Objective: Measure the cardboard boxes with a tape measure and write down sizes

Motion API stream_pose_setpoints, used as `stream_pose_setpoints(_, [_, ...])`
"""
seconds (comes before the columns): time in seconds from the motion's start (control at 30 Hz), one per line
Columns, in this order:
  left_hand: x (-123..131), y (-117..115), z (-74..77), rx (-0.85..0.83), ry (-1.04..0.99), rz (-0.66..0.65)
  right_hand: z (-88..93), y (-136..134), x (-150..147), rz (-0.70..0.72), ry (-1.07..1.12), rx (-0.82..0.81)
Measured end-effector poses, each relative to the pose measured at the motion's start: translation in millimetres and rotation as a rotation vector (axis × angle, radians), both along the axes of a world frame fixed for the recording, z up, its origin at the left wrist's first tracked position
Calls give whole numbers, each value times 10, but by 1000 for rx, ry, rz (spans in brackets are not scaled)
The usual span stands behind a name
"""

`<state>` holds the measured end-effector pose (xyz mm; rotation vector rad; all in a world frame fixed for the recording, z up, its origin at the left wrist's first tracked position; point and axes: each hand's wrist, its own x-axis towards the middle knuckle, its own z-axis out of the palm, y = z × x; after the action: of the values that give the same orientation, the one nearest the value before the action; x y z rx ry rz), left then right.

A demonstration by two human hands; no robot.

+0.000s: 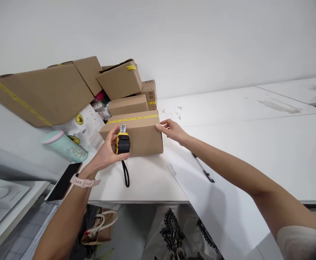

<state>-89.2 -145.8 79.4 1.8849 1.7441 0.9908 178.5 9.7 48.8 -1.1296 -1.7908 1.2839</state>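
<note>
A closed cardboard box stands on the white table. A yellow measuring tape runs along its top front edge. My left hand grips the black-and-yellow tape measure case against the box's front left, its black strap hanging down. A pink watch is on that wrist. My right hand pinches the tape's far end at the box's upper right corner.
Several more cardboard boxes are piled behind and to the left. A pastel bottle lies on its side at the left, a dark phone near the table edge. A pen and a small label lie to the right.
</note>
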Motion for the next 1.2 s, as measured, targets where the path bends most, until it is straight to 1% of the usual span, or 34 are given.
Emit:
stream_pose_setpoints(0.1, [-112, 0, 73, 110, 14, 4, 36, 187, -81, -19, -9, 28])
stream_pose_setpoints(0.17, [-215, 7, 166, 192, 27, 30, 45, 275, -114, -50, -31, 21])
stream_pose_setpoints(0.23, [-334, 67, 308, 271, 51, 70, 51, 326, -140, -71, -43, -13])
stream_pose_setpoints(0.3, [-444, 186, 490, 304, 104, 121, 56, 343, -159, -69, -34, -51])
stream_pose_setpoints(0.37, [-514, 348, 685, 272, 219, 172, 62, 338, -170, -60, -19, -73])
stream_pose_setpoints(0.43, [-531, 531, 848, 183, 402, 198, 68, 330, -173, -59, -22, -81])
stream_pose_setpoints(0.5, [-508, 711, 945, 74, 594, 143, 76, 326, -173, -61, -40, -81])
stream_pose_setpoints(0.53, [-490, 795, 963, 8, 668, 95, 80, 324, -171, -62, -50, -81])
stream_pose_setpoints(0.6, [-464, 946, 951, -131, 765, 16, 94, 311, -156, -58, -62, -74])
stream_pose_setpoints(0.7, [-486, 1118, 888, -294, 814, -16, 121, 236, -46, -38, -90, -24])
stream_pose_setpoints(0.8, [-529, 1179, 869, -325, 815, -32, 123, 94, 255, -48, -182, 94])
stream_pose_setpoints(0.83, [-513, 1155, 865, -302, 819, -27, 104, 39, 402, -60, -230, 132])
stream_pose_setpoints(0.87, [-464, 1099, 849, -244, 823, -5, 70, -17, 566, -69, -290, 161])
stream_pose_setpoints(0.9, [-374, 1008, 811, -151, 818, 25, 18, -74, 741, -80, -364, 181])
stream_pose_setpoints(0.93, [-234, 878, 740, -38, 805, 52, -53, -132, 918, -94, -459, 188])
stream_pose_setpoints(0.97, [-42, 712, 629, 110, 764, 76, -142, -191, 1088, -108, -570, 187])
stream_pose_setpoints(1.0, [199, 515, 476, 220, 702, 38, -246, -252, 1243, -124, -681, 180])
stream_pose_setpoints(1.03, [483, 297, 282, 294, 636, -43, -358, -315, 1376, -128, -776, 167])
stream_pose_setpoints(1.07, [794, 71, 54, 339, 573, -161, -471, -379, 1483, -122, -857, 158])
stream_pose_setpoints(1.1, [1117, -149, -194, 331, 527, -322, -578, -442, 1560, -118, -917, 154])
stream_pose_setpoints(1.13, [1432, -347, -448, 312, 518, -454, -672, -502, 1609, -114, -957, 157])
stream_pose_setpoints(1.2, [1967, -637, -911, 201, 574, -623, -803, -600, 1634, -109, -989, 174])
